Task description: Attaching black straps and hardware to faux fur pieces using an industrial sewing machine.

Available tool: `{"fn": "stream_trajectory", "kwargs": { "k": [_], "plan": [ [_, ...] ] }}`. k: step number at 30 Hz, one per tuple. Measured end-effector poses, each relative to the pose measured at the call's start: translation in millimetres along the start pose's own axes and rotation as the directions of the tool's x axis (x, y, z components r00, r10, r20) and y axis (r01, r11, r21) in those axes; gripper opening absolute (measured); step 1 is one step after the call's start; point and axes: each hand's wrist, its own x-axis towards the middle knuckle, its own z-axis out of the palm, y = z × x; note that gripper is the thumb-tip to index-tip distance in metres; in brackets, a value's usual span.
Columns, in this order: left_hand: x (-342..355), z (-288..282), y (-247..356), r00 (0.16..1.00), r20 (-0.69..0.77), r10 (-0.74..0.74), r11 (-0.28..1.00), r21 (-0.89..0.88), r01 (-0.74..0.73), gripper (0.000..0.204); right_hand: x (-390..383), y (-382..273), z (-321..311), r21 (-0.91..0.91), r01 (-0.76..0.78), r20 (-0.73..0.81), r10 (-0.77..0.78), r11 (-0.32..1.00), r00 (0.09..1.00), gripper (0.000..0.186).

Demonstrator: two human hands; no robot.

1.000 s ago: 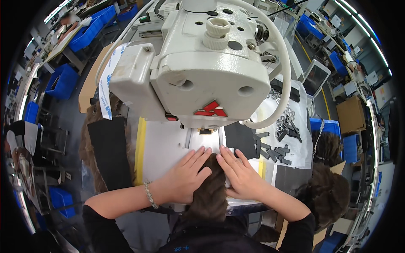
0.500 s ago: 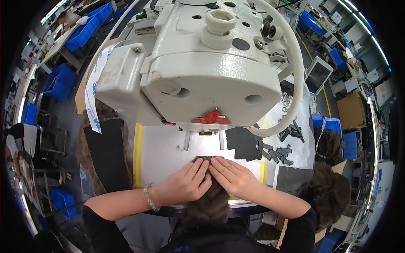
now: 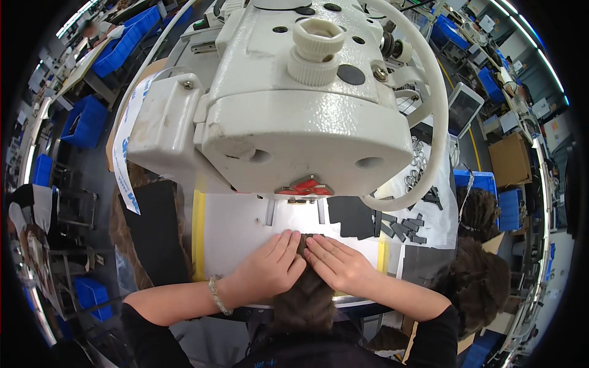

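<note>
A brown fur piece [image 3: 305, 300] runs from the machine bed down over the table's front edge toward my body. Its far end lies below the white sewing machine head [image 3: 307, 141], a little short of the small metal foot [image 3: 300, 200]. My left hand [image 3: 270, 264] holds the left side of that end, fingers together and fingertips pressed down. From the right, my right hand [image 3: 340, 264] presses on the other side with its fingers bunched. A narrow strip of fur shows between the two hands. Both palms and the underside of the fur are hidden.
Black fabric [image 3: 351, 216] and small dark strips [image 3: 405, 228] lie right of the machine, near metal rings [image 3: 417, 159] on white sheeting. At left, a black panel [image 3: 150, 233] rests on fur. More brown fur [image 3: 475, 282] hangs at right, below a blue bin [image 3: 477, 180].
My hands and the fur's far end have shifted slightly toward me. A gap has widened between the fingertips of the two hands. The machine head appears lower in the picture.
</note>
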Motion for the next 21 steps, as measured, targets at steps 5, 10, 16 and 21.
{"fn": "stream_trajectory", "kwargs": {
  "k": [5,10,16,21],
  "plan": [
    [-0.9,5.5,9.1,0.996,-0.015,0.088,0.965,0.25,-0.082,0.014,0.7,1.1,0.6,-0.005,0.002,-0.003,-0.002,1.0,1.0,0.031],
    [-0.2,3.1,6.9,0.99,0.013,0.138,0.951,0.279,-0.136,0.016,7.3,2.9,-1.2,-0.007,0.033,-0.012,-0.033,0.999,0.999,0.03],
    [9.8,-12.5,-6.5,0.983,0.041,0.178,0.946,0.269,-0.182,0.021,17.6,13.9,-8.7,-0.081,0.086,-0.088,-0.093,0.993,0.992,0.023],
    [19.3,-17.0,-31.8,0.985,0.024,0.171,0.918,0.359,-0.168,0.022,40.1,27.9,-5.7,-0.109,0.032,-0.19,-0.053,0.994,0.98,0.021]
  ]
}}
